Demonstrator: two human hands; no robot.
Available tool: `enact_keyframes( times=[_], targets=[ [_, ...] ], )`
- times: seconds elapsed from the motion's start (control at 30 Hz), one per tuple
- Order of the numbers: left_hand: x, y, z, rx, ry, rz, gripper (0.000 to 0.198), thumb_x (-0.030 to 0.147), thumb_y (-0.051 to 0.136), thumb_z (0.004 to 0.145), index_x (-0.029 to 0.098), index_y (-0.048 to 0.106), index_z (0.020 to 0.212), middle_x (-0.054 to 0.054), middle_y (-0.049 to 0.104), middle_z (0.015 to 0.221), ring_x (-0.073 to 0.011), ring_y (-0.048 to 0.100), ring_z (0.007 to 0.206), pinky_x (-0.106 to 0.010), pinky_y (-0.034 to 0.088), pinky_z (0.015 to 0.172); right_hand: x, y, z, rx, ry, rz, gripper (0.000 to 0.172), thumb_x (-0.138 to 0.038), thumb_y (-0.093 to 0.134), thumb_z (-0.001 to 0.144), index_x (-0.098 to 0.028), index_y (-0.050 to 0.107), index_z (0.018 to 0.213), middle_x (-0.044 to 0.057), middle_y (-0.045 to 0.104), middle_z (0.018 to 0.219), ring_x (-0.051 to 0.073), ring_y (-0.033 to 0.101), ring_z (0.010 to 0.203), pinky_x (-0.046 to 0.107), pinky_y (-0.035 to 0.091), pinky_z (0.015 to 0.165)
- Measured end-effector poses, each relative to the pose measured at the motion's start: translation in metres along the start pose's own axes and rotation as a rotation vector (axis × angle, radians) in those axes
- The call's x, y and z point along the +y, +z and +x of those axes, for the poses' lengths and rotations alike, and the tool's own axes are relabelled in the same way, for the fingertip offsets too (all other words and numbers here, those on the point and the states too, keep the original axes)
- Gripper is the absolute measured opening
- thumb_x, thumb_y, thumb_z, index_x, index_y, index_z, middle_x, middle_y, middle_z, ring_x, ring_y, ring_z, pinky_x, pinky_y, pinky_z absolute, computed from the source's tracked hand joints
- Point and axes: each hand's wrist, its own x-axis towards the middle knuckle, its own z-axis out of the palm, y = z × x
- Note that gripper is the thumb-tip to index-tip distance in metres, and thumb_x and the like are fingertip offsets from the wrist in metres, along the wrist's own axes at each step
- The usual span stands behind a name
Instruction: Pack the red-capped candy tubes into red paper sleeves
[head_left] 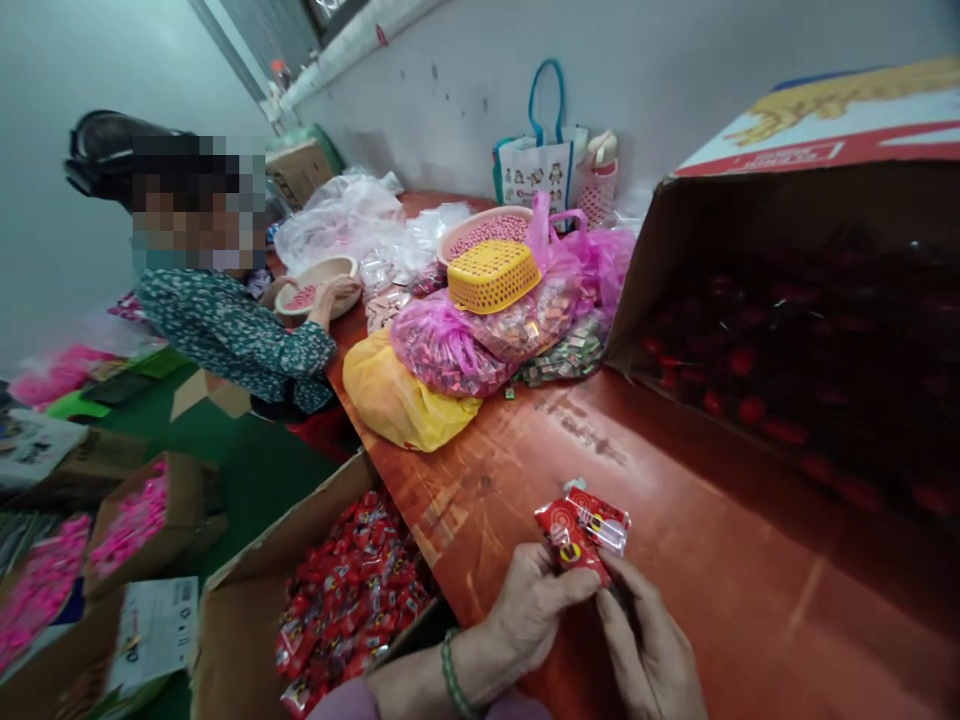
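Observation:
Both of my hands meet at the near edge of a reddish-brown table [675,520]. My left hand [536,605], with a green bracelet at the wrist, pinches a small red packet [581,530] with a clear end. My right hand [649,645] is closed on the same packet from the right. Below and to the left, an open cardboard box [247,600] holds many similar red packets [352,595].
A large carton [750,200] lying on its side at the right holds dark red items. Pink and yellow bags [450,350], a yellow basket [491,275] and a bowl [480,230] crowd the table's middle. Another person [232,330] sits at the left with a bowl [315,285].

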Motion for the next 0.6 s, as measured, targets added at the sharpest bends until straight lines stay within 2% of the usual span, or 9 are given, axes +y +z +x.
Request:
enact_keyframes(
  times=[0.1, 0.17, 0.33, 0.4, 0.53, 0.6],
  targets=[
    [0.003, -0.002, 0.006, 0.05, 0.041, 0.01, 0.038, 0.04, 0.091, 0.056, 0.012, 0.079, 0.08, -0.006, 0.07, 0.075, -0.0137, 0.058, 0.071, -0.028, 0.043, 0.079, 0.006, -0.007, -0.004, -0.115, 0.143, 0.077, 0.041, -0.032, 0.056, 0.093, -0.023, 0.06, 0.133, 0.009, 0.072, 0.125, 0.023, 0.073, 0.107, 0.03, 0.061, 0.09],
    [0.004, -0.002, 0.009, 0.066, 0.055, 0.008, 0.04, 0.04, 0.092, 0.054, 0.012, 0.079, 0.078, -0.007, 0.071, 0.075, -0.0139, 0.058, 0.071, -0.028, 0.043, 0.079, 0.009, -0.011, -0.005, -0.167, 0.152, 0.109, 0.041, -0.031, 0.055, 0.093, -0.023, 0.061, 0.133, 0.009, 0.071, 0.127, 0.024, 0.072, 0.11, 0.03, 0.059, 0.094],
    [-0.002, -0.003, 0.017, 0.066, 0.035, 0.016, 0.046, 0.046, 0.092, 0.05, 0.01, 0.078, 0.075, -0.006, 0.069, 0.071, -0.0126, 0.056, 0.066, -0.027, 0.041, 0.074, 0.022, -0.016, -0.009, -0.131, -0.1, 0.008, 0.053, -0.021, 0.06, 0.09, -0.028, 0.053, 0.142, 0.006, 0.071, 0.128, 0.022, 0.074, 0.106, 0.028, 0.058, 0.095],
    [-0.006, -0.005, 0.02, 0.051, 0.018, 0.032, 0.047, 0.047, 0.092, 0.05, 0.011, 0.079, 0.076, -0.006, 0.069, 0.072, -0.0121, 0.055, 0.066, -0.027, 0.041, 0.073, 0.027, -0.015, -0.012, -0.117, -0.119, -0.026, 0.059, -0.02, 0.061, 0.089, -0.029, 0.049, 0.145, 0.006, 0.07, 0.129, 0.022, 0.073, 0.106, 0.027, 0.058, 0.094],
    [-0.008, -0.008, 0.022, 0.007, 0.01, 0.06, 0.047, 0.046, 0.092, 0.053, 0.011, 0.08, 0.081, -0.005, 0.07, 0.073, -0.0114, 0.056, 0.067, -0.027, 0.042, 0.076, 0.029, -0.01, -0.016, -0.132, 0.067, 0.072, 0.051, -0.026, 0.057, 0.092, -0.025, 0.052, 0.144, 0.008, 0.068, 0.132, 0.023, 0.071, 0.11, 0.027, 0.058, 0.092],
    [-0.006, -0.009, 0.021, 0.014, 0.006, 0.022, 0.047, 0.048, 0.092, 0.052, 0.011, 0.08, 0.079, -0.006, 0.071, 0.071, -0.0118, 0.057, 0.066, -0.027, 0.042, 0.077, 0.023, -0.007, -0.014, -0.101, 0.092, 0.095, 0.046, -0.028, 0.058, 0.091, -0.023, 0.059, 0.137, 0.008, 0.069, 0.13, 0.024, 0.072, 0.109, 0.03, 0.058, 0.095]
  ],
)
